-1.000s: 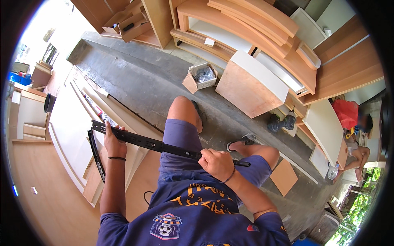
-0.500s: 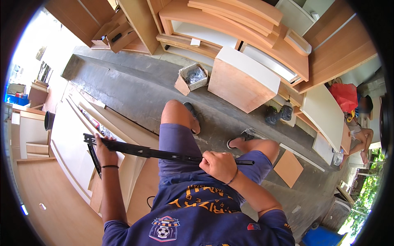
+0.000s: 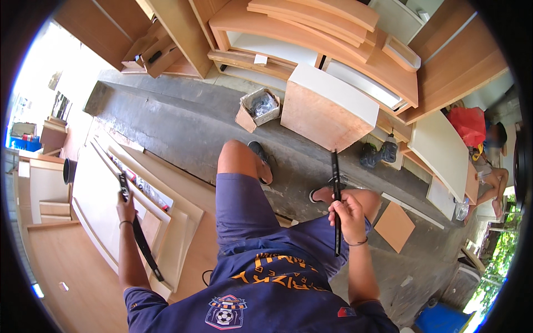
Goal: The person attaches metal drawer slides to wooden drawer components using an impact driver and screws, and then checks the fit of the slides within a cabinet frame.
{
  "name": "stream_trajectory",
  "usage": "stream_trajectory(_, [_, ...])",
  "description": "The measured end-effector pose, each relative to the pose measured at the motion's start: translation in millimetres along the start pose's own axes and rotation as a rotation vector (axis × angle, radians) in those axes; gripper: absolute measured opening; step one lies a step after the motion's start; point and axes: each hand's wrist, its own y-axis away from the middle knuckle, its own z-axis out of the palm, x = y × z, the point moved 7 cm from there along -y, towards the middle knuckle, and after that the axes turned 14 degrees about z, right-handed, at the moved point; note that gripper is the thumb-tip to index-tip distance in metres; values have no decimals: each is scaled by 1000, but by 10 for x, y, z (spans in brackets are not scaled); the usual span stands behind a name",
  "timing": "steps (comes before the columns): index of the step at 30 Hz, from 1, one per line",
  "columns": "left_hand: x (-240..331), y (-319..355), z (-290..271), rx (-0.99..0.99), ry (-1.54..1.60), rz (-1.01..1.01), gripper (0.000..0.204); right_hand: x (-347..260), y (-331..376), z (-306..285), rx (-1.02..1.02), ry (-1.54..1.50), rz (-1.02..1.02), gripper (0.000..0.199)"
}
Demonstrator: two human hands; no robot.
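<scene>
My left hand (image 3: pixel 126 210) is closed around a black drawer slide (image 3: pixel 145 248), held out over the pale panels at the left. The slide's lower end reaches down along my forearm. In front of my right thigh, my right hand (image 3: pixel 348 219) grips a thinner black drawer slide rail (image 3: pixel 336 186), pinched near its middle and standing almost lengthwise. The two black pieces are well apart. Beyond the rail stands a drawer box (image 3: pixel 327 111) with a white face and a bare wood side.
An open carton (image 3: pixel 260 110) with plastic packets sits by my feet. A cordless drill (image 3: pixel 383 152) stands right of the drawer box. Stacked curved panels (image 3: pixel 111 205) lie left, a loose square board (image 3: pixel 394 227) right. Another person (image 3: pixel 491 177) sits at far right.
The long black slide that spanned both hands is now in separate pieces. My right hand has moved right and turned its rail upright; my left has shifted left.
</scene>
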Motion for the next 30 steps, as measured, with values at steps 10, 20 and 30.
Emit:
stream_trajectory(10, [23, 318, 387, -219, -412, 267, 52, -55, -7, -262, 94, -204, 16, 12])
stream_trajectory(20, [2081, -121, 1245, 161, 69, 453, 38, -265, -549, -717, 310, -325, -141, 14])
stream_trajectory(30, [5157, -519, 3525, -370, 861, 279, 46, -834, -1365, -1173, 407, -499, -211, 10])
